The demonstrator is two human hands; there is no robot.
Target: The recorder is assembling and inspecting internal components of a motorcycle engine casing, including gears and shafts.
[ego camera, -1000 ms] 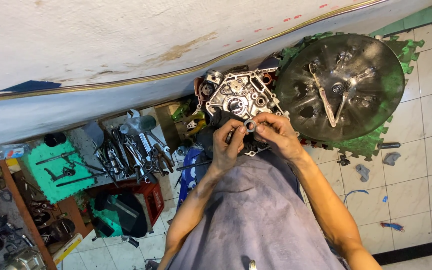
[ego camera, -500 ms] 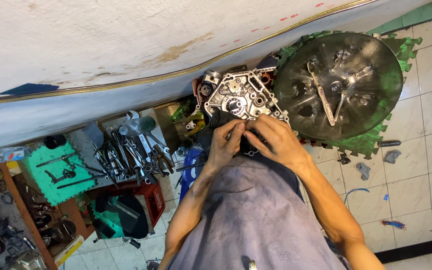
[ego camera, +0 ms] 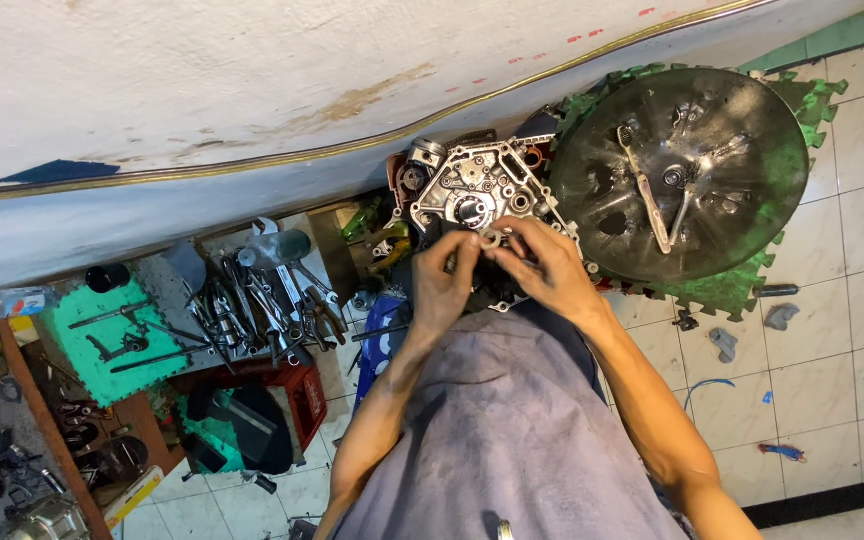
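A silver engine crankcase (ego camera: pixel 467 185) with gears and round openings lies on the floor ahead of me. My left hand (ego camera: pixel 444 288) and my right hand (ego camera: pixel 544 268) meet just below its middle. The fingertips of both hands pinch a small metal ring (ego camera: pixel 490 240) held right against the case. My grey shirt (ego camera: pixel 507 440) fills the lower middle of the view and hides the floor beneath my arms.
A big round dark metal tray (ego camera: pixel 742 130) holding a long wrench sits on green foam mats (ego camera: pixel 722 290) at the right. A pile of wrenches (ego camera: pixel 257 300) lies to the left, above a red crate (ego camera: pixel 297 400). Small parts (ego camera: pixel 724 343) dot the tiled floor.
My hands stay together at the crankcase and have shifted slightly. The fingers have re-gripped the small ring. The view has drifted a little.
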